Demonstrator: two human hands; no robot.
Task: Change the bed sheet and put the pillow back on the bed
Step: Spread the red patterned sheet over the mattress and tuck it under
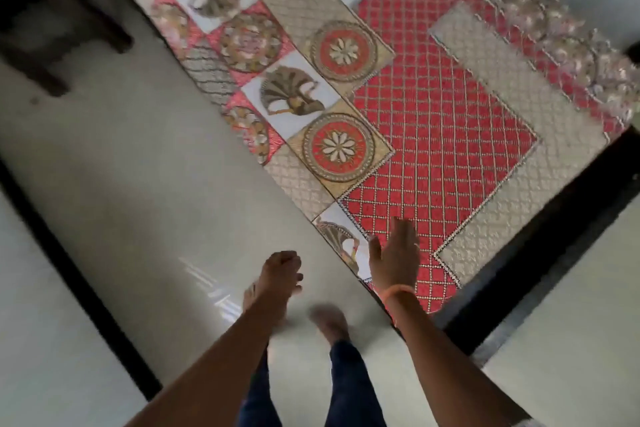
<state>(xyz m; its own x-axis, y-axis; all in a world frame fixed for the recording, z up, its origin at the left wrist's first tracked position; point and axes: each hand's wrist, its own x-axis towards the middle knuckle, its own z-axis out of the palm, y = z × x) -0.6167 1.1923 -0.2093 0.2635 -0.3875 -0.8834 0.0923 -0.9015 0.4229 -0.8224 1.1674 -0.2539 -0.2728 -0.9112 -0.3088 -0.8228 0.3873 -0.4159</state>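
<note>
the red patterned bed sheet [433, 107] covers the bed across the upper right; the right hand [394, 256] hovers over its lower corner, fingers straight, while the left hand [280, 274] is curled, holding nothing

Red, gold-patterned bed sheet [433, 107] lies spread flat over the bed.

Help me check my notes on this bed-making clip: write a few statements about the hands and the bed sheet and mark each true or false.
1. The right hand is open, fingers straight, at the sheet's near corner. True.
2. The left hand grips a pillow. False: its fingers are curled and hold nothing.
3. The bed sheet is plain white. False: it is red with a lattice and patterned squares.
4. An orange band sits on the right wrist. True.
5. A pillow lies on the sheet. False: none is in view.
</note>
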